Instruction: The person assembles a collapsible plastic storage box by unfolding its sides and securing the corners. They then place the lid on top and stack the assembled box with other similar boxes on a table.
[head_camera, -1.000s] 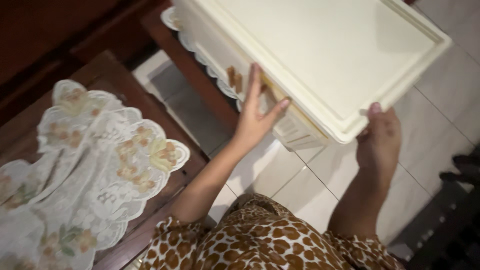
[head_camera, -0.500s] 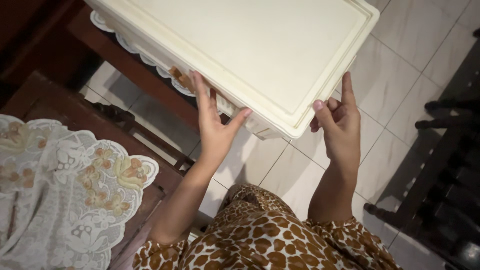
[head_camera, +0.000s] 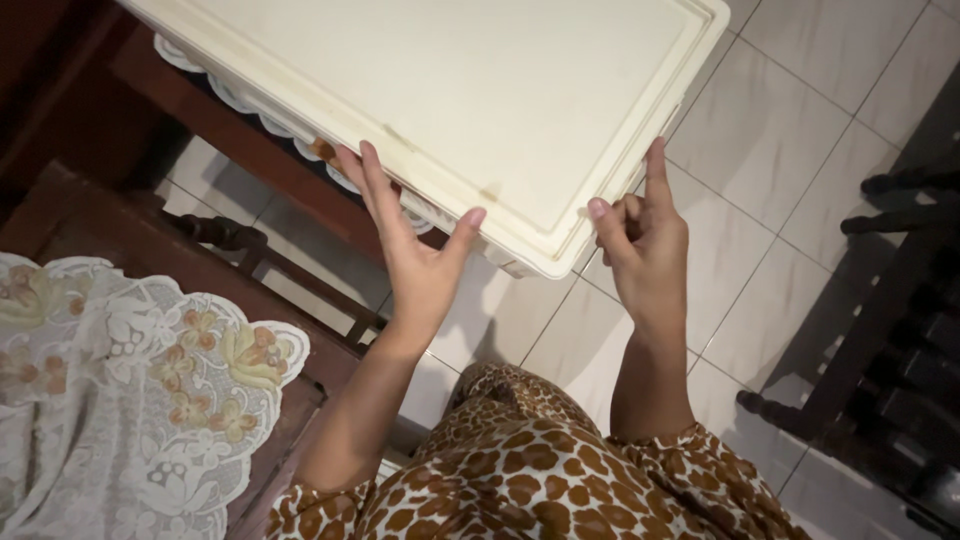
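1. Cream plastic cabinet (head_camera: 480, 110), flat rimmed top facing the camera, sits over a dark wooden table edge (head_camera: 250, 150) at upper centre; its near corner hangs out above the tiled floor (head_camera: 780, 130).
2. Left hand (head_camera: 415, 255): fingers spread wide, flat against the cabinet's near side under the rim, thumb tip touching the rim edge. Nothing enclosed.
3. Right hand (head_camera: 645, 250): at the cabinet's near corner, index finger straight up along the side edge, other fingers loosely curled, thumb tip by the rim. No closed grasp.
4. Lace cloth (head_camera: 120, 400) with flower pattern lies on dark wood at lower left.
5. Leopard-print garment (head_camera: 520, 480) at bottom centre.
6. Dark chair legs (head_camera: 880, 330) at right.
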